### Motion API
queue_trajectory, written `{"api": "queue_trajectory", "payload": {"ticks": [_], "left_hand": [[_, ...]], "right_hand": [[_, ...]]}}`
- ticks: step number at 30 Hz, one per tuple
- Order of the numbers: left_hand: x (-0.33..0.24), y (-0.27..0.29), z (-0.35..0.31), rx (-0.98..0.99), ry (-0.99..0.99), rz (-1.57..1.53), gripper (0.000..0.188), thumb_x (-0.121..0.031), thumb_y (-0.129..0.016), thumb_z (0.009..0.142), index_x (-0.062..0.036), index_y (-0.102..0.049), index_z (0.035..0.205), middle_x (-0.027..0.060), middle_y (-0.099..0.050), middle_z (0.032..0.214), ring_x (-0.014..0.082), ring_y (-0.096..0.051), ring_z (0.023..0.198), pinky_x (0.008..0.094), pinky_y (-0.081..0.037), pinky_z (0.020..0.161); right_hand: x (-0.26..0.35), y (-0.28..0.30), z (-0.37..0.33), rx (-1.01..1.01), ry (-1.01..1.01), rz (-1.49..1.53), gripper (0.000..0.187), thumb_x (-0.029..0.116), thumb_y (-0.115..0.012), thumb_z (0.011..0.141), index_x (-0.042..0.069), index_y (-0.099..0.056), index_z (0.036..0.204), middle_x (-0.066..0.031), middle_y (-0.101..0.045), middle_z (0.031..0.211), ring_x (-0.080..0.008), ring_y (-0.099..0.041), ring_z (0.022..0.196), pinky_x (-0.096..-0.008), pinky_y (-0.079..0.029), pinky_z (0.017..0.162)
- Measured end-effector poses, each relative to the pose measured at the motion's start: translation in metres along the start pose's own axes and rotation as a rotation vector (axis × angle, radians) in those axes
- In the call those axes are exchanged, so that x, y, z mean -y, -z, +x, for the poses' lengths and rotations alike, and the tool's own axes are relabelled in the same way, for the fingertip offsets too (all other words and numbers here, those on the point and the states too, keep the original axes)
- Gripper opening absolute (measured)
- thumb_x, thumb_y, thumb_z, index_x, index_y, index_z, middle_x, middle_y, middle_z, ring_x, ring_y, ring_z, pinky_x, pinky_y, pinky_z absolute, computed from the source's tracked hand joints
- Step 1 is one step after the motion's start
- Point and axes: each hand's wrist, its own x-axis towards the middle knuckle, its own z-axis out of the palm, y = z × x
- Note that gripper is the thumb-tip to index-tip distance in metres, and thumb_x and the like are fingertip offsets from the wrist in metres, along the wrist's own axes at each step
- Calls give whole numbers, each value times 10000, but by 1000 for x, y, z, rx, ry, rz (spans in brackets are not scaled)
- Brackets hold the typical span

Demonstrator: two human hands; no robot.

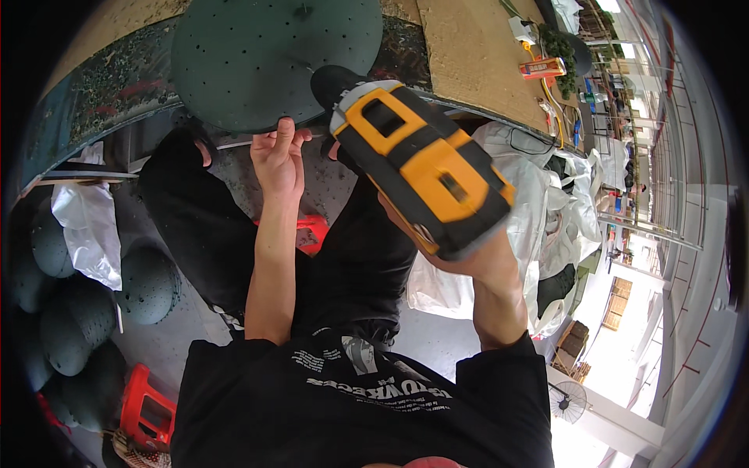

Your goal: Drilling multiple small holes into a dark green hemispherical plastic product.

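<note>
A dark green round shell (pixel 273 66), dotted with small holes, lies on the workbench in front of me. My left hand (pixel 279 160) grips its near rim, thumb on top and fingers curled below the edge. In my right hand (pixel 480 261) is a yellow and black cordless drill (pixel 421 156), its dark front end pointing at the right side of the shell. The drill's body hides most of that hand's fingers. Whether a bit touches the shell cannot be made out.
Brown board (pixel 480 62) covers the bench's right part, with an orange box (pixel 542 69) and cables on it. More green domes (pixel 148 285) are piled on the floor at left, near a red stool (pixel 144 409). White sacks (pixel 507 210) stand at right.
</note>
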Motion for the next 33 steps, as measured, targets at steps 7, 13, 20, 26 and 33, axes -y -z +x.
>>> {"api": "queue_trajectory", "payload": {"ticks": [7, 13, 20, 26, 33], "left_hand": [[-6, -2, 5, 16, 5, 23, 103, -125, -642, 942, -145, -640, 1043, -69, -648, 931, 44, -583, 814, 301, -472, 796], [-12, 1, 7, 30, 68, 32, 79, -132, -626, 953, -170, -649, 1018, -85, -663, 942, 41, -596, 805, 355, -479, 802], [-26, 0, 8, 68, 102, 18, 110, -121, -651, 934, -129, -642, 1044, -35, -664, 958, 104, -601, 918, 361, -511, 802], [-70, 3, 16, -35, -61, 84, 251, -204, -583, 982, -104, -565, 1211, 13, -607, 1179, 172, -571, 1061, 367, -503, 876], [-82, 31, 21, -53, -25, -3, 278, -229, -556, 996, -105, -538, 1244, 24, -591, 1199, 195, -534, 1143, 388, -478, 939]], "right_hand": [[-3, 9, -36, 9, -51, -38, 442, 38, -757, 679, -22, -585, 1082, -113, -614, 922, -309, -621, 848, -324, -502, 745], [-7, 5, -76, -26, -248, -209, 330, -1, -708, 761, -16, -616, 1077, -86, -655, 867, -220, -650, 848, -309, -524, 786], [-34, -22, -100, -347, -338, 10, 280, 33, -755, 777, 82, -721, 1050, -36, -724, 987, -175, -704, 878, -288, -550, 795], [-56, -46, -113, -403, -385, 270, 231, -77, -711, 765, -20, -703, 988, -121, -712, 914, -204, -696, 829, -287, -553, 778], [-71, -77, -110, -563, -367, 978, 349, -102, -584, 826, -40, -562, 1169, -139, -637, 1040, -129, -602, 733, -277, -511, 680]]}}
